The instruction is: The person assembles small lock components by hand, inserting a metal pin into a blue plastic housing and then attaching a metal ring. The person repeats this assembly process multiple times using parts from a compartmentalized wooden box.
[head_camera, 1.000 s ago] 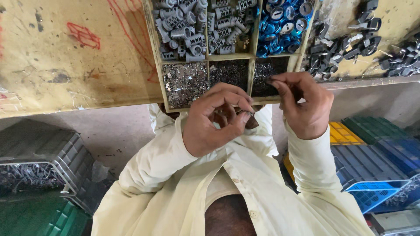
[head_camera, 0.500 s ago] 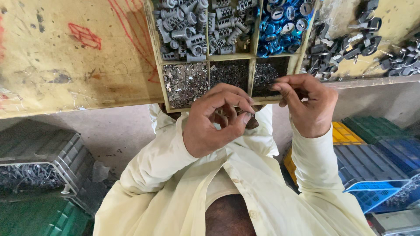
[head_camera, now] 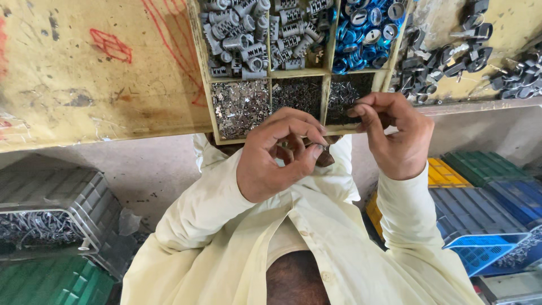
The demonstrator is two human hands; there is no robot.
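Since half a second ago little has moved: the right hand (head_camera: 395, 135) has drawn its fingertips a touch lower off the front compartment, and the left hand (head_camera: 279, 155) has stayed put below the tray's front rim.

The left hand is curled palm-inward, thumb and fingers (head_camera: 293, 127) bent round a small dark brown part (head_camera: 324, 158) that shows just beside the thumb tip; the fingers are nearly closed on it, though most of the part is hidden. The right hand is raised with wrist bent, its thumb and forefinger pinched together at the edge of the front right compartment of fine dark metal pieces (head_camera: 347, 96); whether anything sits in that pinch cannot be told. Both cream sleeves (head_camera: 209, 209) run down from the hands.

The divided wooden tray (head_camera: 296, 73) lies on the worn yellow table (head_camera: 84, 73), with grey ribbed metal cylinders (head_camera: 234, 34) and blue round caps (head_camera: 367, 28) in the far compartments and black metal clips (head_camera: 446, 62) loose to the right. The hands hang just off the table's front edge, near each other but apart. Below stand a grey plastic crate (head_camera: 51, 203) on the left and blue crates (head_camera: 485, 214) on the right, with bare floor between.
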